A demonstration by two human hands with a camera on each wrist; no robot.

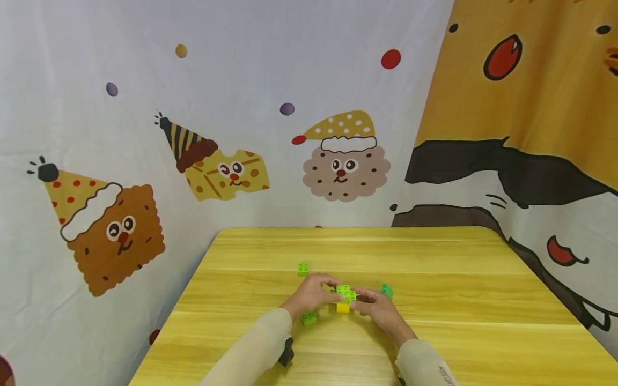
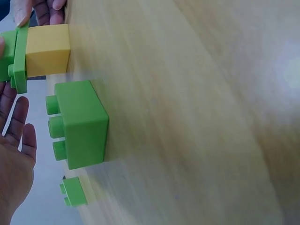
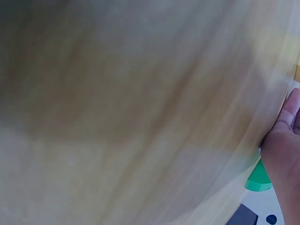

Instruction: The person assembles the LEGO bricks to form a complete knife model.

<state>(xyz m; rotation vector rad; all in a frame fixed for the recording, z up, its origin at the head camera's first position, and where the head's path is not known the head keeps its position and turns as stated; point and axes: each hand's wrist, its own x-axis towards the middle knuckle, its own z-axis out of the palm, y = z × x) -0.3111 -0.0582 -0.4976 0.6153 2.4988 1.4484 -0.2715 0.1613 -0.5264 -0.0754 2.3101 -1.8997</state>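
Note:
A small stack of building bricks stands on the table between the two hands: a yellow brick (image 1: pixel 343 308) at the bottom, a flat green plate (image 2: pixel 20 58) over it, and a light green brick (image 1: pixel 343 290) on top. From the left side, the left hand (image 1: pixel 313 294) holds the top green brick, its thumb at the near face. The right hand (image 1: pixel 381 311) grips the plate's right end with thumb and fingers. Whether the top brick is pressed fully down cannot be told. In the right wrist view, the right hand's fingertips are cut off.
A green brick (image 1: pixel 309 319) lies close to the left wrist, studs up. Farther back is another green brick (image 1: pixel 303 269). A darker green rounded piece (image 1: pixel 387 291) lies just beyond the right hand. The wooden table (image 1: pixel 458 268) meets a printed cloth (image 1: pixel 251 80) behind.

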